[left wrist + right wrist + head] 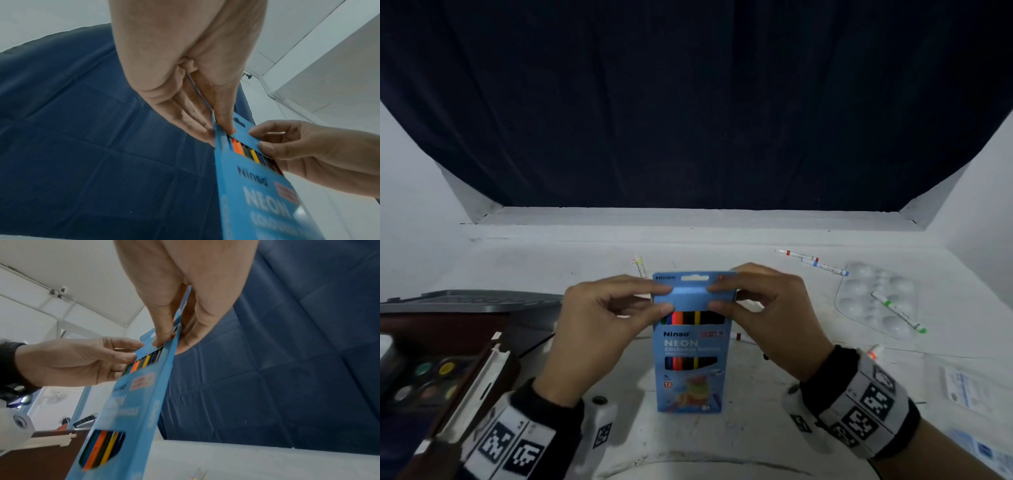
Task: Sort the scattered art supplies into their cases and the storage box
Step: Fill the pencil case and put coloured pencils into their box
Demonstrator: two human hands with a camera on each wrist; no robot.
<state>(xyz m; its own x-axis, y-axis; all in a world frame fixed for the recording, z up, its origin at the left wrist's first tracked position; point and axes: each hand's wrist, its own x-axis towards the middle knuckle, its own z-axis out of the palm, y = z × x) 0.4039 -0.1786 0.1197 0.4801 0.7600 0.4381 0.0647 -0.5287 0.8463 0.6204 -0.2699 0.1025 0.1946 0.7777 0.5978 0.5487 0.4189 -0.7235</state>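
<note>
A blue coloured-pencil box (690,356) stands upright on the white table, its top flap partly lifted so several pencils (685,317) show at the mouth. My left hand (616,308) pinches the flap's left end between thumb and fingers. My right hand (760,301) pinches the flap's right end the same way. The left wrist view shows the box (259,191) from below, with my left fingers (225,123) on its top edge. In the right wrist view the box (131,402) rises past my right fingers (164,331).
A watercolour paint case (431,380) lies open at the left, with a dark storage box (482,299) behind it. A clear palette (859,301) at the right holds a green marker (897,310). Red and blue markers (815,262) lie farther back. Small packets (965,390) sit at the right edge.
</note>
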